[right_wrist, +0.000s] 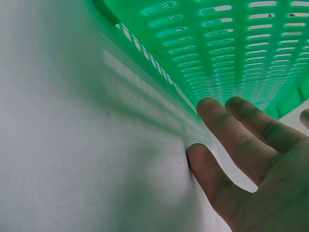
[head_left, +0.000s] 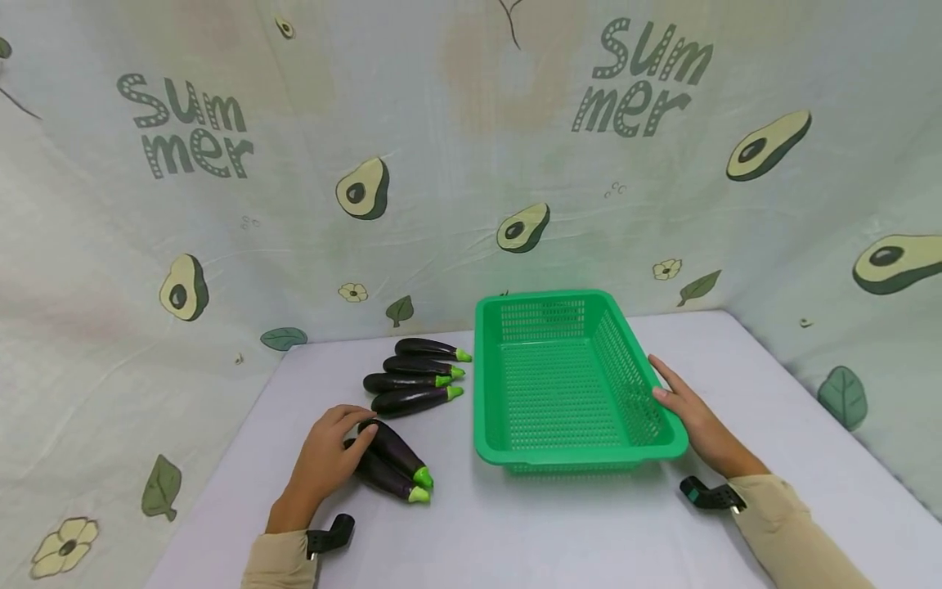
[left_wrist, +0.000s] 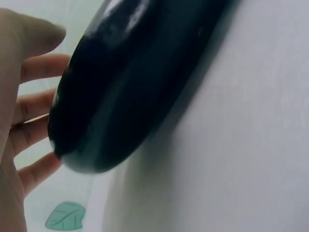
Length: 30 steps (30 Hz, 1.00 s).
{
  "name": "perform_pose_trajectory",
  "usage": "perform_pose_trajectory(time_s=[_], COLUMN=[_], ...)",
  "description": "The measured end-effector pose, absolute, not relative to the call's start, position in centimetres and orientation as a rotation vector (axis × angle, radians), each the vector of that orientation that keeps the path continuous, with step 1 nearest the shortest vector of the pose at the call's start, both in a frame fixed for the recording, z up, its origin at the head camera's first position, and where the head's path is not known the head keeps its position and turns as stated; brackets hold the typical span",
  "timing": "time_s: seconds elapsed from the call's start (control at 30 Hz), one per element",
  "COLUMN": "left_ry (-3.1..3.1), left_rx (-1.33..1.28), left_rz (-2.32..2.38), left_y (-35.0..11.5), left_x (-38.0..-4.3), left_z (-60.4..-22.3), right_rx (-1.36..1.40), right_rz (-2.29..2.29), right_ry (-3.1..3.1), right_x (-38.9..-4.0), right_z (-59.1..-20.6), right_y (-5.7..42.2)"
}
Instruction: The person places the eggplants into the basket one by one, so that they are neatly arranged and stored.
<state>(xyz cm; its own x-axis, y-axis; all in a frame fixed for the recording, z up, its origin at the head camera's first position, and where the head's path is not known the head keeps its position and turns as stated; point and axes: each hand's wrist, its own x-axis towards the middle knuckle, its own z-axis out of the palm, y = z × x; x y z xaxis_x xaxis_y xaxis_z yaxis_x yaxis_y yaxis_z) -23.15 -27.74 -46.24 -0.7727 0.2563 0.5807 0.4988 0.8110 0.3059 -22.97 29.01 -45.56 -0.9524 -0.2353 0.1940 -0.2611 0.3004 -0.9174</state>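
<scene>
In the head view, my left hand [head_left: 327, 458] is at the blunt ends of two dark purple eggplants lying side by side, the upper eggplant [head_left: 393, 449] and the lower eggplant [head_left: 383, 474]. Up close in the left wrist view, an eggplant [left_wrist: 116, 92] covers some fingertips, while the fingers [left_wrist: 36, 108] look spread and loosely bent. My right hand [head_left: 695, 417] rests along the right side of a green plastic basket [head_left: 581, 456], thumb at the rim. From the right wrist, its fingers [right_wrist: 236, 140] look extended beneath the slotted basket wall [right_wrist: 217, 43].
Several more eggplants [head_left: 415, 401] lie in a row left of the basket, green stems pointing right. A white cloth [head_left: 559, 532] covers the table. Behind it hangs a printed curtain [head_left: 441, 106] with avocados and leaves. Each wrist wears a black camera [head_left: 331, 536].
</scene>
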Motion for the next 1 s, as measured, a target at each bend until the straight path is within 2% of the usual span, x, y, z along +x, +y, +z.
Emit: perform_pose_trajectory(time_s=[0.37, 1.0], left_ry=[-2.608, -2.726], left_rx=[-0.451, -0.46], left_rz=[-0.798, -1.1], left_y=[-29.3, -30.5], left_x=[-22.2, -22.0], left_z=[-45.7, -45.8], right_rx=[0.474, 0.456], right_rz=[1.784, 1.769], right_ry=[-2.514, -2.547], right_x=[-22.9, -22.8], right_z=[-45.5, -45.5], right_y=[28.6, 28.9])
